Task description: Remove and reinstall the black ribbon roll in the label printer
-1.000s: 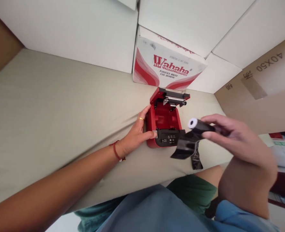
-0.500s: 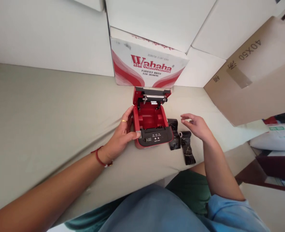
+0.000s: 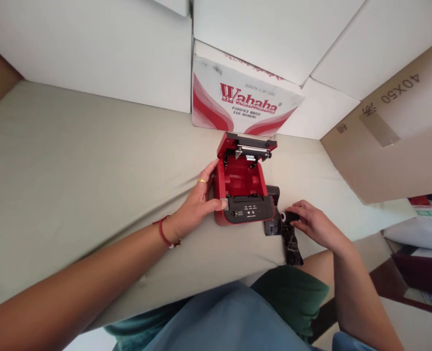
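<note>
A red and black label printer (image 3: 250, 209) stands on the cloth-covered surface with its lid raised and its red inner bay showing no roll. My left hand (image 3: 197, 202) grips its left side, thumb on the front corner and fingers along the wall. To the printer's right, my right hand (image 3: 314, 222) closes its fingertips and thumb on a small black roll (image 3: 292, 243) with a white core end, whose loose dark strip hangs toward the front edge. Between that roll and the printer lies a second black roll or strip (image 3: 273, 225), partly hidden.
A white and red water carton (image 3: 252, 109) stands right behind the printer, against large white boxes (image 3: 128, 53). On the right leans a brown cardboard box (image 3: 395, 131). The surface's front edge runs close to my lap.
My right hand has come down onto the black roll and closed on it. My left hand keeps its hold on the printer. The whole view has shifted, so things appear farther right.
</note>
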The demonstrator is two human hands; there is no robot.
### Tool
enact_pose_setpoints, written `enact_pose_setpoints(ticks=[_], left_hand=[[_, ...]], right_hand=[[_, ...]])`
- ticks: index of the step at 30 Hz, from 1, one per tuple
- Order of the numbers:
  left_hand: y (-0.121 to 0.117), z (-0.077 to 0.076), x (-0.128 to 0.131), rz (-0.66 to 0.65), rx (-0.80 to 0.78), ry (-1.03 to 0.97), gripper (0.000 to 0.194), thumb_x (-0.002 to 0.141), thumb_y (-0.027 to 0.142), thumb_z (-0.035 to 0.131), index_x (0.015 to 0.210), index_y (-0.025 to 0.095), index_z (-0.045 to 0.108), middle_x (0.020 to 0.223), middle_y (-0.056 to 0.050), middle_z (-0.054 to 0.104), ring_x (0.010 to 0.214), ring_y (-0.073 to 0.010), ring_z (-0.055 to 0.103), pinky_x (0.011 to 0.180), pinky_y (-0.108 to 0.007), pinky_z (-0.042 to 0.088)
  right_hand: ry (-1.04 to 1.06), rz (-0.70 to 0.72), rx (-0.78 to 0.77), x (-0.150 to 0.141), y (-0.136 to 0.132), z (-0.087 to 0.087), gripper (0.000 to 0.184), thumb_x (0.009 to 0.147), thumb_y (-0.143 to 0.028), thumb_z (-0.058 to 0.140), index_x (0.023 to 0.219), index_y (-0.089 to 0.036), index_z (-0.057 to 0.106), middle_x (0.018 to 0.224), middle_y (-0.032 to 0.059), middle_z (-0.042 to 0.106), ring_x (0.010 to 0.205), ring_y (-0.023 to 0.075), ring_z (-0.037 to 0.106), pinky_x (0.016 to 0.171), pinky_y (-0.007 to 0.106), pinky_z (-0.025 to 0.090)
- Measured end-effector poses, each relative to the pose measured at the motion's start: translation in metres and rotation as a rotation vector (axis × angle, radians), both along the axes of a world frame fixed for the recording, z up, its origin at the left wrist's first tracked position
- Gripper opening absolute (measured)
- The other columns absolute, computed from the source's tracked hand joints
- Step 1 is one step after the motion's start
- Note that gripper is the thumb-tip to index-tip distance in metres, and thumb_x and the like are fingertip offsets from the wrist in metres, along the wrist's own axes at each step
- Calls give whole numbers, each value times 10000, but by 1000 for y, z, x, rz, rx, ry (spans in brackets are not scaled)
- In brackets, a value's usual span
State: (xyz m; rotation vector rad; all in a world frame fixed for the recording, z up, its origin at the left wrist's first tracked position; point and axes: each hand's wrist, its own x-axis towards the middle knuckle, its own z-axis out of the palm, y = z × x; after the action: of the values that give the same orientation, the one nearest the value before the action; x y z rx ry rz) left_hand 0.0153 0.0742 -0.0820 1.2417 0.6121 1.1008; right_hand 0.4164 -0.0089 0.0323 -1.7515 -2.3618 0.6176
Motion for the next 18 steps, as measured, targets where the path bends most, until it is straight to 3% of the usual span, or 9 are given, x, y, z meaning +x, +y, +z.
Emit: enact_pose_setpoints(ticks=[2, 5, 8, 11, 13, 18], left_hand=[[0, 1, -1, 4, 17, 13, 1139, 918, 502, 910, 1884, 412, 311, 2001, -82, 331, 1830, -442, 385, 1498, -702, 388], [1, 3, -1, 4, 34, 5, 1133, 920, 497, 909, 1882, 395, 319, 2005, -88, 321, 1847, -440, 347, 1518, -704, 341], [2, 4, 0, -5, 37, -14, 1142, 912, 505, 915, 1879, 401, 316, 2008, -81, 320, 1860, -439, 324, 1534, -705, 301], [4, 4, 1, -7, 28, -8, 1155, 895, 504, 921, 1874, 411, 314, 2006, -69, 323, 1860, -445, 316, 1542, -710, 273], [4, 3, 2, -9, 21, -10, 1155, 887, 500, 919, 1871, 410, 320, 1994, -71, 339, 1851, -450, 330, 1535, -714, 289], [6, -3, 2, 24, 80, 18, 1123, 895, 484, 913, 1869, 416, 357, 1959, -72, 397, 1818, -457, 383, 1507, -732, 344]], right_hand=[[-11, 40, 17, 6, -3, 23, 280, 1078, -348, 744, 1300, -279, 901, 1210, 134, 824, 1024, 292, 855, 890, 445, 734], [24, 60, 10, 7, -1, 73, 303, 1127, -471, 769, 1373, -341, 888, 1167, 102, 822, 831, 232, 771, 756, 378, 688], [82, 148, -50, -16, 15, 114, 323, 1137, -548, 776, 1363, -348, 891, 1149, 99, 841, 813, 226, 757, 721, 352, 657], [85, 354, -188, -55, 40, 134, 357, 1175, -514, 732, 1411, -283, 868, 1215, 118, 855, 1013, 239, 825, 897, 340, 674], [64, 492, -256, -76, 52, 144, 340, 1200, -441, 709, 1448, -249, 839, 1221, 112, 846, 1027, 210, 822, 930, 302, 656], [167, 910, -324, -86, 50, 178, 372, 1225, -376, 670, 1559, -235, 754, 1216, 124, 848, 995, 204, 838, 909, 261, 660]])
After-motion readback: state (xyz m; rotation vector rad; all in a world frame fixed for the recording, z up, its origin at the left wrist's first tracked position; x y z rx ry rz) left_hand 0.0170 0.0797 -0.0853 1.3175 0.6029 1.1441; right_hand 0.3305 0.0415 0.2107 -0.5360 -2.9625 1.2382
